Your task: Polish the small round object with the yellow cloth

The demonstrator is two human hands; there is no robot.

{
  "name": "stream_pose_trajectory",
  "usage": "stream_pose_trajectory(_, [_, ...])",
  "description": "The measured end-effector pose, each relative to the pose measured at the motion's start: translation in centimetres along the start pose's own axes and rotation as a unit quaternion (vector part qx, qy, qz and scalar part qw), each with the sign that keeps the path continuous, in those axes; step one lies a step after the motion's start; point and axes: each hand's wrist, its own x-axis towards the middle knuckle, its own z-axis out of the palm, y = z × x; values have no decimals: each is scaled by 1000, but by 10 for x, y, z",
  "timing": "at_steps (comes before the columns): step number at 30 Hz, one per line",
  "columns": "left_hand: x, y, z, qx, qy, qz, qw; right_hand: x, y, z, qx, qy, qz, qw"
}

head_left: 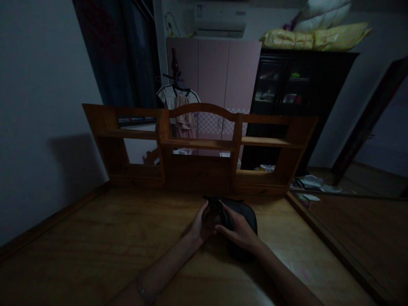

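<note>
Both hands meet over the wooden surface, in front of the shelf unit. My left hand (201,223) is curled round the left side of a small dark glossy object (216,209), which looks partly see-through. My right hand (239,229) grips the same object from the right, thumb and fingers bent towards it. The dim light hides its exact kind. A black soft-looking case or pouch (247,210) lies on the wood behind and beneath my right hand, and its lower part shows below that wrist.
A wooden shelf unit (197,144) with several compartments stands along the far edge of the wooden surface (127,238). A raised wooden rim (331,246) runs down the right side, and a wall (47,106) rises on the left. Clothes (183,106) hang beyond, before pink cabinets (213,72).
</note>
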Motion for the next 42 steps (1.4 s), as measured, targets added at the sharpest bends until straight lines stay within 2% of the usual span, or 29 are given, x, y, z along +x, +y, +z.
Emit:
stream_pose_trajectory(10, [2,5,1,-40,43,-12,998,2,10,2,-17,36,-4,999])
stream_pose_trajectory(15, [2,4,0,-59,54,19,997,3,17,2,-20,49,-13,999])
stream_pose_trajectory(18, [-1,5,3,-66,56,24,996,3,12,0,-13,44,-23,999])
stream_pose_trajectory(23, [-4,6,9,-63,69,-7,996,3,0,-4,9,19,-4,1000])
stream_pose_trajectory(28, [-4,4,9,-83,23,11,996,2,2,-4,19,-7,16,1000])
stream_pose_trajectory(34, [-5,4,5,-112,-26,-8,993,1,-1,-3,-9,-44,17,999])
stream_pose_trajectory(42, [-6,2,6,-109,-36,3,993,1,-4,-3,-39,-53,-21,998])
